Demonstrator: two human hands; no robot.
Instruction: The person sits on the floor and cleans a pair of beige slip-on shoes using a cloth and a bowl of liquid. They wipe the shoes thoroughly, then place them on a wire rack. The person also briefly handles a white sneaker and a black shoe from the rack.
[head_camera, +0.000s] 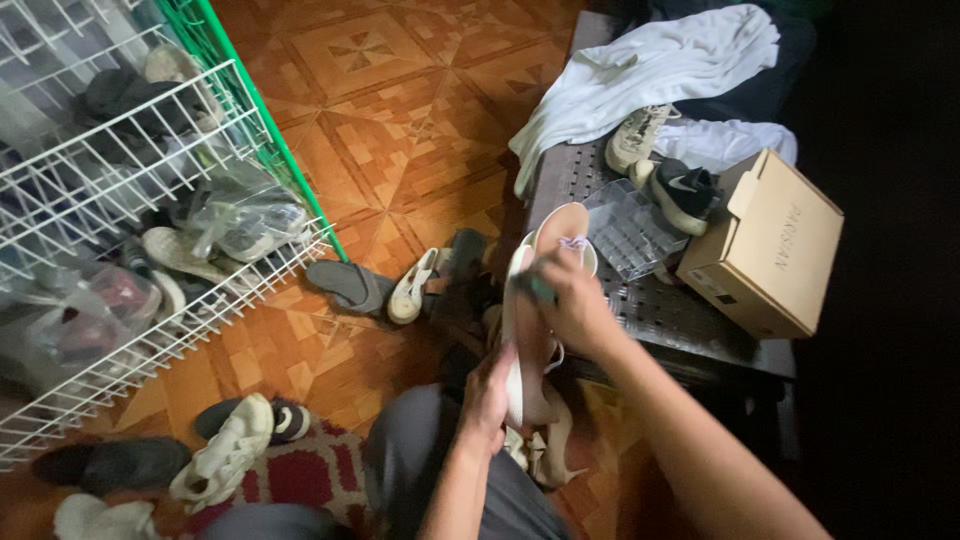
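Sandal (535, 320) in both hands (pale) | cardboard box (765, 245) right | wire rack (130, 200) left

white wire rack (150, 200) left, shoes bagged inside | cardboard box (770, 245) open on dark worktop (680, 315) | black sneaker (685, 192) beside box | white cloth (650, 70) draped behind | grey sandal (350, 285) on wooden floor (400, 120) | red rug (300, 475) under 1 white sneaker (225, 455)
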